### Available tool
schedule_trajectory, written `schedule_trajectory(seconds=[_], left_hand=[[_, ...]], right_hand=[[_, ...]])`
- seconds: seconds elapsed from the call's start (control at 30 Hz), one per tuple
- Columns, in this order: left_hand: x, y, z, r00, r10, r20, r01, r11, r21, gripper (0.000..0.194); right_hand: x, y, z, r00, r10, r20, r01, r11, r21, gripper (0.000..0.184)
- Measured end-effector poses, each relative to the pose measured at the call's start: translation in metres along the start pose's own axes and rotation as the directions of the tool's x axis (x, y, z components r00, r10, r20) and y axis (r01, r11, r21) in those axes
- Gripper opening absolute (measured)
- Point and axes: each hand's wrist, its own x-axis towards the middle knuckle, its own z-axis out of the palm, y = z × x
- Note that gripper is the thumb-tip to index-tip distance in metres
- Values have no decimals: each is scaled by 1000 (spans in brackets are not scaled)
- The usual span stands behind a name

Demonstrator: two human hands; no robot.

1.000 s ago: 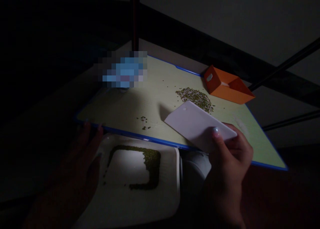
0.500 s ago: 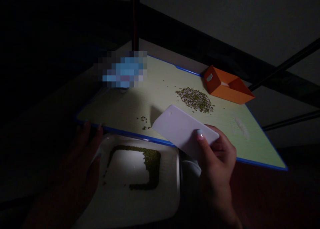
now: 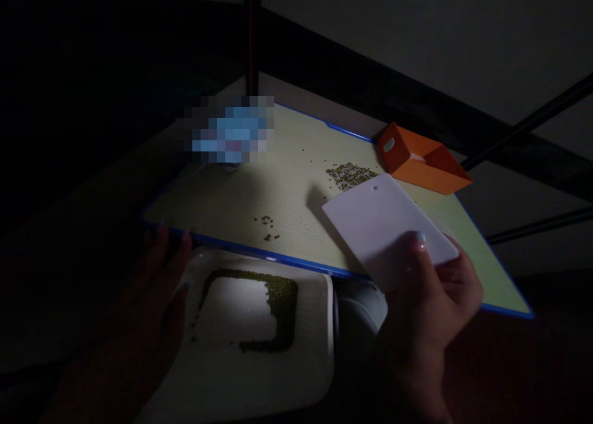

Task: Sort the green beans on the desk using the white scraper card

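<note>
My right hand (image 3: 435, 306) grips a flat white plastic scraper (image 3: 380, 226) with a small hole in one corner, thumb on its upper face. The scraper is tilted above the pale board (image 3: 296, 195) and covers part of a pile of small greenish-brown seeds (image 3: 347, 175). A few stray seeds (image 3: 266, 220) lie nearer the board's front edge. Below that edge is a white tub (image 3: 306, 381), with seeds gathered along the sides of its floor. My left hand (image 3: 143, 306), dim in shadow, is at the tub's left side with its fingers stretched out and apart.
An open orange box (image 3: 421, 177) stands at the board's back right corner. A blurred-out blue item (image 3: 236, 130) is at the back left. A dark upright post (image 3: 251, 41) rises behind the board. The surroundings are very dark.
My right hand has moved the scraper to the right and slightly back, from near the stray seeds to over the front of the pile. The left hand stays in place.
</note>
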Motion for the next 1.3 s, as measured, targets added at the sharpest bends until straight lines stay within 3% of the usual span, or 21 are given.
schedule_trajectory(seconds=[0.2, 0.47, 0.77, 0.93, 1.1, 1.3], left_hand=[[0, 1, -1, 1000, -22, 5, 22, 999, -25, 66], [-1, 0, 0, 1000, -15, 7, 15, 1000, -10, 66], [0, 1, -2, 1000, 6, 0, -6, 1000, 11, 63], [0, -2, 0, 1000, 1, -9, -1, 1000, 6, 65], [0, -7, 0, 996, 80, 26, -81, 996, 33, 70], [-1, -2, 0, 1000, 19, -13, -19, 1000, 9, 66]], right_hand=[[-21, -10, 18, 973, 88, 213, -77, 995, -58, 18], [-18, -8, 17, 980, 91, 175, -82, 995, -58, 14], [-29, -23, 17, 921, 103, 375, -103, 994, -20, 5], [-26, -20, 15, 934, 146, 327, -137, 989, -51, 10], [-18, -15, 13, 962, 180, 207, -169, 983, -71, 22], [-7, -1, 6, 974, 170, 148, -153, 981, -116, 31]])
